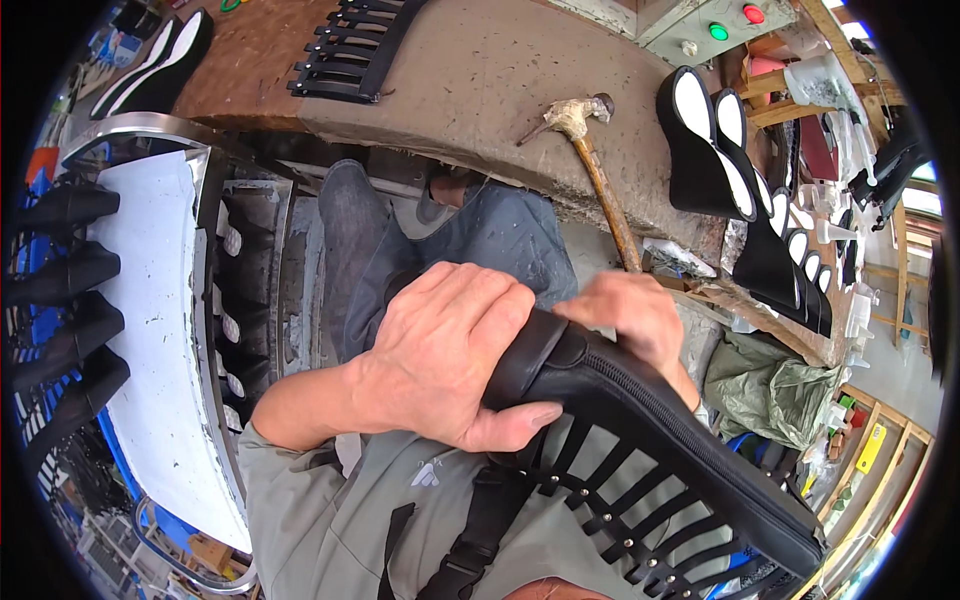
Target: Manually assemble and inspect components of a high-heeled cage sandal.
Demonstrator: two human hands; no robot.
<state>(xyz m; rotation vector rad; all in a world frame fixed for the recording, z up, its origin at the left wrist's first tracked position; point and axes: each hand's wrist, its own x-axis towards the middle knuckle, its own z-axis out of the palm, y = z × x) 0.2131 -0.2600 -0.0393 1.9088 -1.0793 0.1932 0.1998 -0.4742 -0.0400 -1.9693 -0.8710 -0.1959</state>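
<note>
A black strappy boot upper [640,375] with a long zipper, open side straps and round metal studs lies slantwise across my chest. My left hand [440,350] is closed over its rounded end, thumb pressed along the near side. On the far side of the same end, my right hand [630,315] has its fingers curled at the leather edge by the zipper; it is slightly blurred and partly hidden behind the upper. A hammer [600,185] with a worn wooden handle and a tape-wrapped head rests on the bench, its handle end jutting over the edge close to my right hand.
The brown workbench [450,90] carries another strappy black piece [355,55]. Black wedge soles [700,150] with white tops line its right side. A rack with a white sheet [155,330] stands left. Green cloth [770,385] hangs at right, below a button box [690,30].
</note>
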